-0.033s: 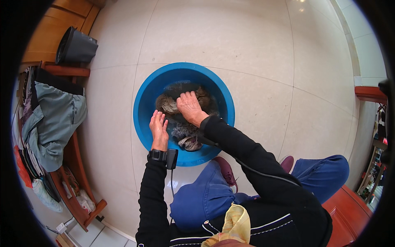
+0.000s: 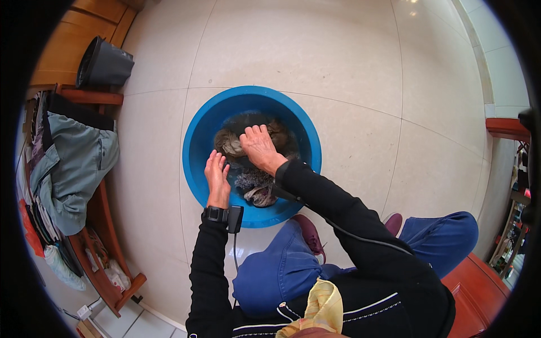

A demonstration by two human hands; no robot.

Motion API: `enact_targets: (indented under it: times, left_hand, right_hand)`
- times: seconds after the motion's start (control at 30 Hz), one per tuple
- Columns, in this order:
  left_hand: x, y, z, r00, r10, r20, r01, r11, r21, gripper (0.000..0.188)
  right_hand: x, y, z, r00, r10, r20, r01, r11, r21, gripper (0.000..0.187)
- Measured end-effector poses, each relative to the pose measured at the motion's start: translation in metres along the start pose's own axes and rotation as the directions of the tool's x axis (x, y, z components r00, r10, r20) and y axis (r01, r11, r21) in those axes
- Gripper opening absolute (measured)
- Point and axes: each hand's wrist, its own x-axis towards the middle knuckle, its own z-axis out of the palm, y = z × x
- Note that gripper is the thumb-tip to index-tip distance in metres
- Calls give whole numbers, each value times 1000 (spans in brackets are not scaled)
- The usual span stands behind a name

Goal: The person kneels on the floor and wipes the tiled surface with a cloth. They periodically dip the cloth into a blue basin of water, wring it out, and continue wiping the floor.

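Person sits over a blue basin (image 2: 197, 141) on a pale tiled floor (image 2: 338, 62). Wet laundry (image 2: 225, 141), grey-brown, lies inside the basin in dark water, bunched toward the far and middle part; a lighter frilly piece (image 2: 256, 188) sits nearer the person.

Right hand (image 2: 259, 147) is palm down on top of the laundry at basin centre, fingers (image 2: 252, 134) curled and close together, pressing into the cloth; whether they pinch a fold cannot be told. Left hand (image 2: 216, 176) is just beside it on the person's left, inside the near-left part of the basin, fingers (image 2: 213, 160) straight and held together, pointing away, edge of the hand at the cloth. It grips nothing that shows. Hands are near each other, not touching.

Black sleeves on both arms. Black watch (image 2: 216, 214) on the left wrist, a small dark device (image 2: 234, 218) hanging just beside it with a thin cable running down. Blue trousers (image 2: 282, 270), knees apart either side; maroon shoe (image 2: 307, 231) touching the near rim of the basin. Yellow cloth (image 2: 315, 312) at the chest.

Left of the picture: wooden rack (image 2: 104, 214) draped with a grey-green jacket (image 2: 73, 163) and other clothes. Black bin (image 2: 104, 63) at upper left, well apart from the basin. Red-brown stool (image 2: 479, 293) at lower right.
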Motion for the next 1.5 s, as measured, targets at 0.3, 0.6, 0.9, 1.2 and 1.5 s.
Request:
enact_targets:
  times: [0.3, 0.6, 0.9, 1.2, 1.5]
  left_hand:
    - [-6, 24, 4, 802, 224, 553, -395, 894, 211, 78]
    - [-22, 10, 18, 821, 88, 564, -108, 994, 2, 78]
    - [-12, -1, 23, 932, -70, 356, 154, 964, -215, 53]
    - [-1, -9, 38, 915, -62, 400, 292, 786, -545, 55]
    - [-12, -13, 39, 885, -120, 451, 375, 759, -533, 33]
  right_hand:
    - [5, -18, -82, 999, 10, 39, -33, 753, 657, 41]
    - [26, -26, -69, 822, 324, 468, -390, -278, 878, 48]
    - [7, -8, -37, 951, 192, 243, -291, 281, 915, 59]
    - [-51, -27, -33, 945, 325, 40, -239, 600, 764, 40]
    - [-54, -16, -38, 977, -7, -213, 93, 915, 394, 34]
